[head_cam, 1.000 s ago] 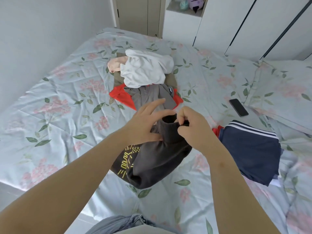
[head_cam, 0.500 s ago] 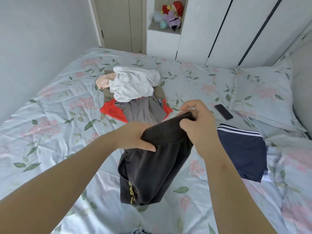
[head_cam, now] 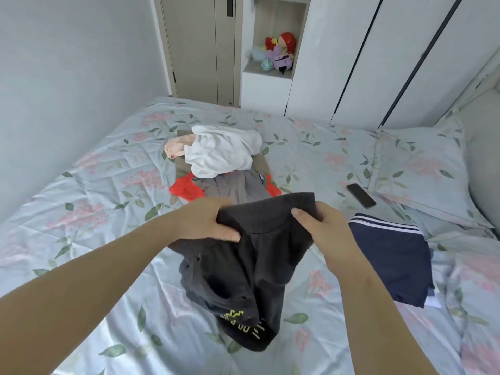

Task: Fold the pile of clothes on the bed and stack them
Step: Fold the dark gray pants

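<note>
Both pinching the top edge now: left grip (head_cam: 208,223) and right grip (head_cam: 322,231) each clamp the dark grey garment (head_cam: 257,266), hanging limp down to the bed (head_cam: 108,185). Soft, light, floppy stuff; I'd say the shoulders make the better hold.

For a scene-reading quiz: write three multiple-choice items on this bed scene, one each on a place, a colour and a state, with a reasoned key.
1. Where is the phone? A) on a chair B) on the bed beside the pillow C) on the floor
2. What colour is the print on the dark grey garment? A) yellow B) white C) blue
3. How is that garment? A) folded flat B) lying untouched C) gripped by left hand and right hand, unfolded
1 B: bed under it, pillow alongside. 2 A: yellow marks near its hem. 3 C: both grip its top edge.
</note>
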The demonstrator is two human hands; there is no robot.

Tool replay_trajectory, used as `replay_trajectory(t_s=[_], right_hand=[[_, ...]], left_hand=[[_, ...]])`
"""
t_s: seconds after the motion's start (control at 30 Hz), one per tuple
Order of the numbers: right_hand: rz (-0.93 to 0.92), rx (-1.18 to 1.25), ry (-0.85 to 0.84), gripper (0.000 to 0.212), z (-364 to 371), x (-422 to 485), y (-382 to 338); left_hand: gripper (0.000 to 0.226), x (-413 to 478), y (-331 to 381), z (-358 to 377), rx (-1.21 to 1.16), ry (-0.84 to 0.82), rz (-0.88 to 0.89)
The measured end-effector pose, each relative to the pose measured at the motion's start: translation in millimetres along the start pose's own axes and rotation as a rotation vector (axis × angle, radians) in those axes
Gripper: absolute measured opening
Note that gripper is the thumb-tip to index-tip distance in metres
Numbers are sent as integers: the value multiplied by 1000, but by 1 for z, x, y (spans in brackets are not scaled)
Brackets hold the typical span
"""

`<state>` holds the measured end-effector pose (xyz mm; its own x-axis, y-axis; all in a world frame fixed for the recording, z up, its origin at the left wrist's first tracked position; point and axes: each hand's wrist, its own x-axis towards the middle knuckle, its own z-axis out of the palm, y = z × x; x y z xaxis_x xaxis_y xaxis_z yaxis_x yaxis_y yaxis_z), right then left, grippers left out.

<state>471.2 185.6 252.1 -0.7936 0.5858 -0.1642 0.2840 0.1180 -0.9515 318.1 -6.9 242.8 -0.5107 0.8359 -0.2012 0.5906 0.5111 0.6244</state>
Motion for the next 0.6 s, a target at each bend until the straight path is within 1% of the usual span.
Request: replay_trajectory(t_s=[0.03, 0.07, 0.1, 0.13, 0.2, 0.23, 0.27, 0.33, 0.37, 0.4, 0.43, 0.47, 0.53, 0.57, 0.6], right_hand=[[-13, -31, 20, 8, 0, -1, 2], [-27, -51, 25, 9, 0, -2, 1], [-45, -48, 19, 10, -1, -4, -2], [-66, -20, 15, 11, -1, -4, -6], [-110, 113, 41, 12, -1, -3, -17], [-129, 195, 76, 12, -2, -2, -24], [-155, 280, 113, 12, -4, -2, -32], [-226, 459, 167, 15, -9, 0, -50], [-264, 542, 188, 16, -13, 0, -60], [-301, 604, 211, 18, -17, 1, -68], [-327, 649, 235, 18, -19, 2, -75], [-334, 658, 264, 18, -20, 4, -79], [-284, 601, 317, 17, -14, 7, -73], [-241, 572, 324, 16, -10, 7, -66], [-201, 548, 321, 16, -5, 7, -58]], left_hand=[[30, -1, -9, 6, -2, -111, -56], [38, -1, -16, 10, 13, -185, -106], [39, 0, -21, 12, 37, -208, -140], [35, 2, -22, 11, 52, -203, -153], [20, 6, -15, 0, 53, -166, -152], [14, 6, -8, -10, 28, -128, -137], [13, 5, 1, -21, -16, -59, -116], [13, -2, 22, -44, -160, 187, -54], [15, -7, 30, -54, -248, 309, 14], [21, -11, 36, -62, -309, 384, 88], [25, -14, 39, -67, -308, 394, 139], [27, -15, 40, -69, -236, 333, 137], [27, -12, 28, -68, 27, 106, -2], [28, -9, 17, -65, 118, 30, -61], [29, -5, 9, -62, 156, 11, -93]])
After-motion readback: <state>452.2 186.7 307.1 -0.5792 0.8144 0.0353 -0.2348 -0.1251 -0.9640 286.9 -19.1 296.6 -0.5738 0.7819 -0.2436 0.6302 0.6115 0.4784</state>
